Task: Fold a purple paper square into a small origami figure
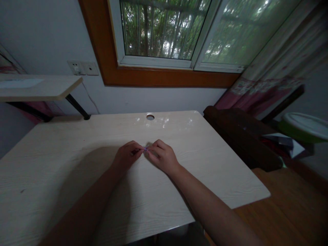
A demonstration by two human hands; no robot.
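Both my hands meet over the middle of a pale wood-grain table (pixel 205 164). Between their fingertips is a tiny purplish item (pixel 145 149), too small for me to make out its kind. My left hand (pixel 127 155) pinches it from the left, thumb and index finger pressed together. From the right, my right hand (pixel 164 156) pinches the same item, its other fingers curled. Most of the item is hidden by the fingertips.
A round cable hole (pixel 150 117) lies near the table's back edge. At the left, a raised shelf (pixel 43 90) stands on black legs. Behind are wall sockets (pixel 83 68) and a window (pixel 164 30). Right of the table sit dark wooden furniture (pixel 238 136) and a green tub with a whitish lid (pixel 304 126).
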